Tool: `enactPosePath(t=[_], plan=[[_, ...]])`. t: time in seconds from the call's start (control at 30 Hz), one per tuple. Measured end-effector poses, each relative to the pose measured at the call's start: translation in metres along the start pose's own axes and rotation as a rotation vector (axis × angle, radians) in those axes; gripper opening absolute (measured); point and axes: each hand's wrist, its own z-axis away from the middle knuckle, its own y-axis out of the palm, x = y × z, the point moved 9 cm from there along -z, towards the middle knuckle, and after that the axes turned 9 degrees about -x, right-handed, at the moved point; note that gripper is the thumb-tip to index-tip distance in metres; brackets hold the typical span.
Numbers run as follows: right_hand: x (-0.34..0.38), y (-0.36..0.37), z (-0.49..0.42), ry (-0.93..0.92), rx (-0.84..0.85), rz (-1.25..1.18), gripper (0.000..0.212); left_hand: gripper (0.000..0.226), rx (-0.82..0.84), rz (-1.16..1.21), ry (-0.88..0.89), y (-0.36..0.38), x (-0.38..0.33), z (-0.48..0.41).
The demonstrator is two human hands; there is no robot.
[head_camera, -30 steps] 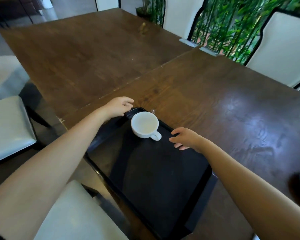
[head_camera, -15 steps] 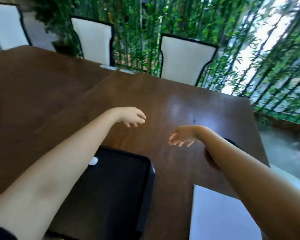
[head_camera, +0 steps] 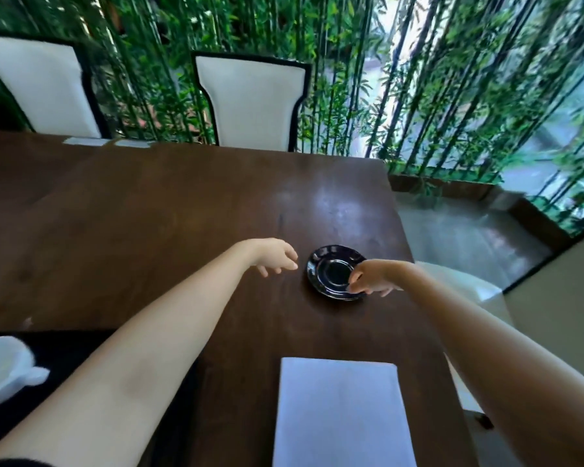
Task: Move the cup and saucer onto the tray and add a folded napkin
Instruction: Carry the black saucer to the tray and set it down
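Note:
A glossy black saucer point(head_camera: 331, 269) lies flat on the dark wooden table point(head_camera: 169, 210), close to its right edge. My right hand point(head_camera: 373, 276) pinches the saucer's near right rim, thumb over the edge. My left hand point(head_camera: 277, 259) hovers just left of the saucer with loose, parted fingers and holds nothing. The white cup point(head_camera: 2, 372) stands on the black tray point(head_camera: 68, 343) at the lower left, partly cut off by the frame and by my left forearm. A folded white napkin point(head_camera: 343, 412) lies on the table near me, between my arms.
Two white chairs with black frames point(head_camera: 250, 96) point(head_camera: 38, 82) stand at the table's far side before a bamboo screen. The table's right edge drops to a grey floor point(head_camera: 459, 237). A white chair seat point(head_camera: 462, 284) shows under my right arm.
The view swung right, away from the tray. Both hands left the cup on the tray and reached across to the saucer; my right hand now grips its rim.

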Motion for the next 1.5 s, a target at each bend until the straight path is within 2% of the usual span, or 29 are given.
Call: enactPosePath(t=[0.2, 0.37, 0.47, 0.67, 0.77, 1.1, 1.27, 1.5], plan=[[-0.073, 0.004, -0.034, 0.09, -0.042, -0.062, 0.037, 0.044, 0.033, -0.143, -0.051, 0.04, -0.018, -0.047], [-0.093, 0.004, -0.069, 0.089, -0.107, -0.123, 0.044, 0.054, -0.06, -0.179, -0.139, 0.045, -0.015, -0.078], [-0.098, 0.008, -0.088, 0.097, -0.112, -0.232, 0.047, 0.055, -0.104, -0.085, -0.197, 0.049, -0.011, -0.092], [-0.094, 0.0, -0.12, 0.018, -0.248, -0.399, 0.055, 0.058, -0.175, 0.184, -0.215, 0.055, -0.012, -0.106], [-0.09, 0.002, -0.127, -0.01, -0.251, -0.488, 0.056, 0.055, -0.193, 0.258, -0.198, 0.057, -0.011, -0.109], [-0.092, 0.01, -0.136, -0.008, -0.263, -0.653, 0.059, 0.071, -0.286, 0.554, -0.176, 0.065, 0.006, -0.109], [-0.091, 0.006, -0.131, -0.006, -0.301, -0.642, 0.058, 0.066, -0.309, 0.589, -0.166, 0.065, 0.004, -0.103], [-0.07, -0.002, -0.116, -0.041, -0.262, -0.69, 0.059, 0.07, -0.322, 0.601, -0.183, 0.056, 0.011, -0.079]])
